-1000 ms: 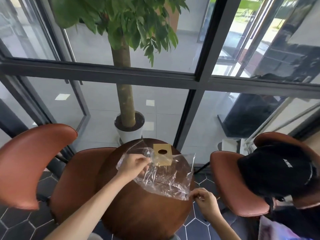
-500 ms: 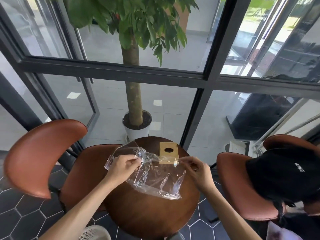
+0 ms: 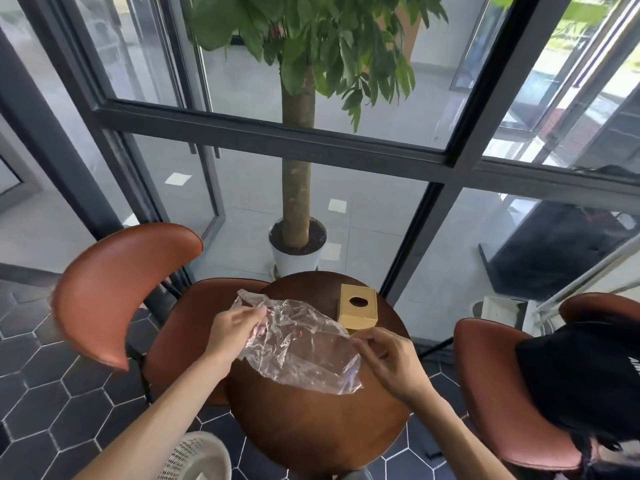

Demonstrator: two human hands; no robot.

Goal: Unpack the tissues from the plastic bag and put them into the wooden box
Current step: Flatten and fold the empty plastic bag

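A crumpled clear plastic bag [image 3: 304, 348] hangs above the round brown table [image 3: 311, 431], stretched between both hands. My left hand [image 3: 233, 332] pinches its upper left edge. My right hand [image 3: 384, 358] pinches its right edge. The bag looks see-through and I can make out no tissues in it. Behind the bag, at the table's far side, stands the light wooden box [image 3: 357, 307] with an oval hole in its top.
Brown leather chairs stand left [image 3: 117, 289] and right [image 3: 502, 386] of the table; a black cap [image 3: 581, 386] lies on the right one. A potted tree [image 3: 298, 251] stands behind the table by the glass wall. A white mesh bin [image 3: 197, 459] sits at the bottom left.
My right hand went from the bag's lower corner up to its right edge near the box. The bag now stretches flatter between both hands. The view has shifted.
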